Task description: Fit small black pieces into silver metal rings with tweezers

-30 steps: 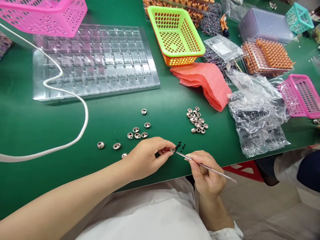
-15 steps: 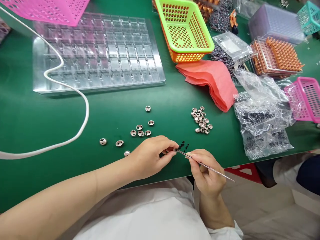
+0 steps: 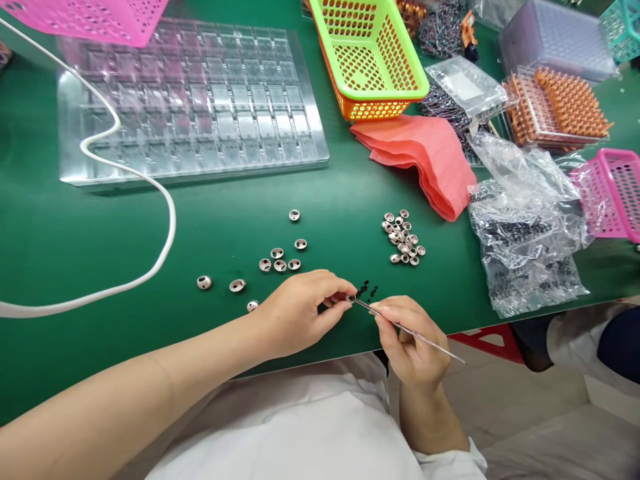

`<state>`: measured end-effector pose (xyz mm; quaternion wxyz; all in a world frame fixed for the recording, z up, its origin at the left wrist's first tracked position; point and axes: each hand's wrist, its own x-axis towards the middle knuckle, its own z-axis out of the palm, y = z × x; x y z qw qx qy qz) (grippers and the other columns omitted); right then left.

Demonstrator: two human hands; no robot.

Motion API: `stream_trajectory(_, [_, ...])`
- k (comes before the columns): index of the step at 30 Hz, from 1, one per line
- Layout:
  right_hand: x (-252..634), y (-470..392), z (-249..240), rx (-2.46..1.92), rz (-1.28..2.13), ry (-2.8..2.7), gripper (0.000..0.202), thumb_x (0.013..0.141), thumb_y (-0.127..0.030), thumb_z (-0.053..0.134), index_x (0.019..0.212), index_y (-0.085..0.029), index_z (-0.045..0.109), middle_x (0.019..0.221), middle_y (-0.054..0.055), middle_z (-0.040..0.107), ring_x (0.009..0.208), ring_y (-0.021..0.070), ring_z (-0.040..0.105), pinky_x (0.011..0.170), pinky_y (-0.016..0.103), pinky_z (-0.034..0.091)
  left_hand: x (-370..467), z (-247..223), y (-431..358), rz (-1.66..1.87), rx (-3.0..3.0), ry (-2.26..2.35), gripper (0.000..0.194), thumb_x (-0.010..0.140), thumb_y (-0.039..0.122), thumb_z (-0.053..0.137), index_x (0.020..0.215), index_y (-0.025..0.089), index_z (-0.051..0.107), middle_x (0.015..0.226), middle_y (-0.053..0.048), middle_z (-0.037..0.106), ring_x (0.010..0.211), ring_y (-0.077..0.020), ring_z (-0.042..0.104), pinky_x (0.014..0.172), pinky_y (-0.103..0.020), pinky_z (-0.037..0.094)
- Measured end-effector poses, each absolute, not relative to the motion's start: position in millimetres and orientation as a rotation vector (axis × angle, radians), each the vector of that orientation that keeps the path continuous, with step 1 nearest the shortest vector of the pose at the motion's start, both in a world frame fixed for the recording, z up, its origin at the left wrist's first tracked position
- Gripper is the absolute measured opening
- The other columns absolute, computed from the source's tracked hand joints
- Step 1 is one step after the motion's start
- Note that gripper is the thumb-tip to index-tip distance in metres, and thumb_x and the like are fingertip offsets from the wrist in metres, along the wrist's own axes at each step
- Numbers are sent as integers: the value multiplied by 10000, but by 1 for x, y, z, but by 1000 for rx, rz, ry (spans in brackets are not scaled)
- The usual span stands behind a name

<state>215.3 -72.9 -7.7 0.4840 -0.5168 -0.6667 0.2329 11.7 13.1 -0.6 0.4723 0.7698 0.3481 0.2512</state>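
Between thumb and fingertips, my left hand point(image 3: 305, 310) pinches a small silver metal cap point(image 3: 351, 298), mostly covered by the fingers. My right hand point(image 3: 413, 343) grips a thin metal rod-like tool, perhaps tweezers point(image 3: 417, 335), whose tip meets the cap. Just beyond the fingertips lie several tiny black pieces point(image 3: 366, 288) on the green table point(image 3: 345, 200). A cluster of silver caps point(image 3: 403, 239) sits farther back on the right. More caps point(image 3: 280, 265) are spread out beyond and left of my left hand.
A clear compartment tray point(image 3: 200, 107) lies at the back left, with a white cable point(image 3: 167, 213) near it. Green and orange stacked baskets point(image 3: 385, 97), a red cloth point(image 3: 425, 157), plastic bags point(image 3: 525, 247) and a pink basket point(image 3: 617, 193) line the back and right. Someone's leg shows at far right.
The whole view has shifted slightly. Both hands keep nearly the same pose, with the tool's tip still at the cap.
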Motion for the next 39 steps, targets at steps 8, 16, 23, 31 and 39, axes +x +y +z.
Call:
stream_trajectory(8, [219, -72, -5, -1190, 479, -1763, 469, 892, -24, 655, 1292, -266, 619, 1041, 63, 753, 919, 204, 743, 729, 384, 660, 11, -2, 13, 635, 1897, 850, 135, 932, 128, 617, 1000, 159, 729, 826, -19, 735, 724, -130, 690, 673, -222, 559])
stream_trajectory(16, [218, -71, -6, -1136, 470, -1757, 501, 848, 25, 674, 1285, -217, 640, 1046, 78, 742, 919, 209, 737, 717, 378, 650, 12, -3, 13, 667, 1881, 840, 122, 905, 91, 650, 980, 130, 738, 822, -20, 737, 703, -112, 683, 678, -195, 547])
stream_trajectory(23, [220, -75, 1, -1152, 462, -1616, 325, 969, -98, 518, 1233, -220, 662, 1090, 101, 721, 982, 269, 715, 785, 506, 633, 10, 1, 15, 626, 1894, 818, 129, 936, 96, 648, 1022, 133, 738, 842, -25, 741, 740, -128, 681, 684, -210, 526])
stream_trajectory(31, [233, -69, 1, -1162, 420, -1997, 410, 955, -75, 577, 1336, -225, 599, 932, 62, 688, 767, 177, 625, 666, 353, 561, 9, 2, 11, 665, 1969, 644, 145, 981, 86, 593, 1067, 135, 698, 875, -41, 749, 788, -152, 658, 705, -229, 511])
stream_trajectory(39, [238, -60, -1, -996, 283, -2334, 299, 941, -65, 593, 1229, -133, 632, 947, 91, 721, 815, 193, 600, 697, 358, 531, 9, 2, 7, 649, 2017, 563, 162, 1001, 90, 549, 1096, 113, 679, 893, -70, 746, 789, -176, 637, 705, -265, 519])
